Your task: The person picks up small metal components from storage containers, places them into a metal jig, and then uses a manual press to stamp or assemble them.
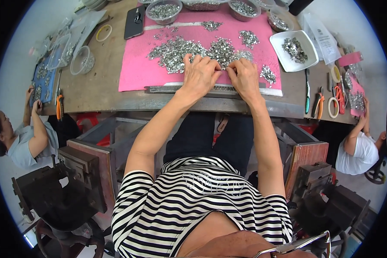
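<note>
Both of my hands work over a pink mat (133, 69) at the table's front edge. My left hand (201, 74) is closed, thumb and forefinger pinched at the near side of a large heap of small shiny metal pieces (176, 53). Close beside it, my right hand (244, 76) is also pinched shut. Whatever lies between the fingertips is too small to make out. Below them runs a long narrow metal strip (163, 89), partly covered by my wrists. A smaller pile of metal pieces (221, 48) sits just beyond the fingertips, and another (268, 74) right of my right hand.
Clear tubs of metal pieces (163, 12) line the back, near a dark phone (134, 23). A white square dish (307, 62) stands at right, with a toothbrush (307, 92) and orange-handled pliers (317, 103) nearer me. More pliers (59, 105) lie left. Other people sit at both sides.
</note>
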The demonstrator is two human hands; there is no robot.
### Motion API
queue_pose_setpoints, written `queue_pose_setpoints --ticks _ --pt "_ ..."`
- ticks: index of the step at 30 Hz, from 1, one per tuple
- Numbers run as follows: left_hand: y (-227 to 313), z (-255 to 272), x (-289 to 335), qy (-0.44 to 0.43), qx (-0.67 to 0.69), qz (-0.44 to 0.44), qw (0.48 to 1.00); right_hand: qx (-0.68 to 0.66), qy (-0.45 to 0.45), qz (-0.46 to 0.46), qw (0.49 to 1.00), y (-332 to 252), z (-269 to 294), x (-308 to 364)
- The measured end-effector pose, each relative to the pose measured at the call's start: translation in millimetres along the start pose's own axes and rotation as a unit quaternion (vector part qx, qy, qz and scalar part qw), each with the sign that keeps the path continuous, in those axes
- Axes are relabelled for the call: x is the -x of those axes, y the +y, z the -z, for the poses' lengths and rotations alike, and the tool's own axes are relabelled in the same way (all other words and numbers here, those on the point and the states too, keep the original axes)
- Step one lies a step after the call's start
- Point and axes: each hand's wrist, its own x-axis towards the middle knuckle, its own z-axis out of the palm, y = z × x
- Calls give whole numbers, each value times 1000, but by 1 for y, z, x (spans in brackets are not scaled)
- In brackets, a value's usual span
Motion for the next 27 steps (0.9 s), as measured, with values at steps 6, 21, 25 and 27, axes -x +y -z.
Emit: queue_pose_setpoints --ticks 6,21,25,27 --pt "-4 -2 0 8 -10 -11 1000 -82 -30 5 996 -12 39 25" --pt "-2 5 2 -23 3 -9 1000 -89 3 4 996 -6 27 20" --pt "0 7 2 -9 2 -17 1000 -52 17 7 998 -1 4 3" --pt "4 10 6 6 13 -21 1000 -43 7 24 999 -1 2 2"
